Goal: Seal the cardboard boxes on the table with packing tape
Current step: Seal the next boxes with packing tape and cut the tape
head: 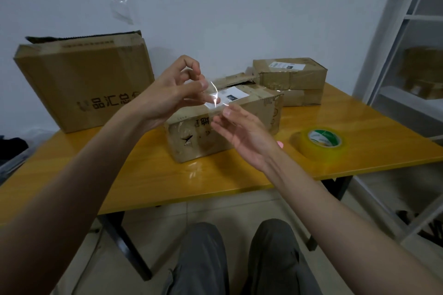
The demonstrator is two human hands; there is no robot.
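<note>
I am pinching a flimsy, sticky strip of clear tape (214, 93) in my left hand (172, 93) above the box (223, 127) mid-desk; my right hand (242, 134) is spread, ready for its free end.

Dim, soft light; glare on the table (335, 112); wide-angle bending at edges.

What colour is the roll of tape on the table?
The tape roll looks see-through yellow, with a green-and-white core; head view.
</note>
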